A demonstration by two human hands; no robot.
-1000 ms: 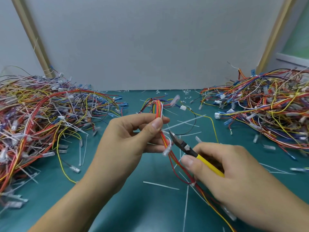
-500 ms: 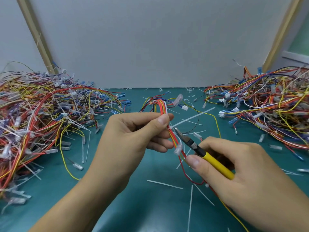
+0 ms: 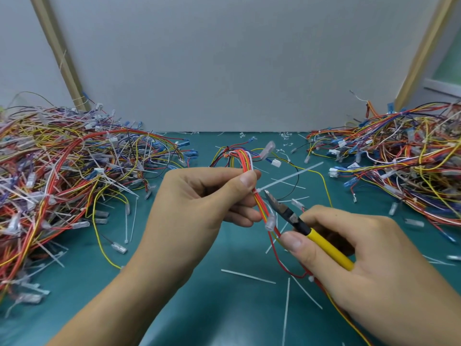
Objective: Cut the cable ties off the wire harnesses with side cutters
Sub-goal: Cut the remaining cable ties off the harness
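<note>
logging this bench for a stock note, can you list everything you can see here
held harness: one, red, orange, yellow and white wires, centre
cable tie: one, white, round the held harness, tail pointing up right
side cutters: one, yellow handles, dark head, tip beside the cable tie
left pile of harnesses: one, mixed colours, left
right pile of harnesses: one, mixed colours, right
loose ties: several, white, scattered on the mat
mat: one, teal, under everything
wall: one, grey, behind
wooden strips: two, tan, either side
left hand: pinches the held harness
right hand: grips the side cutters
</note>
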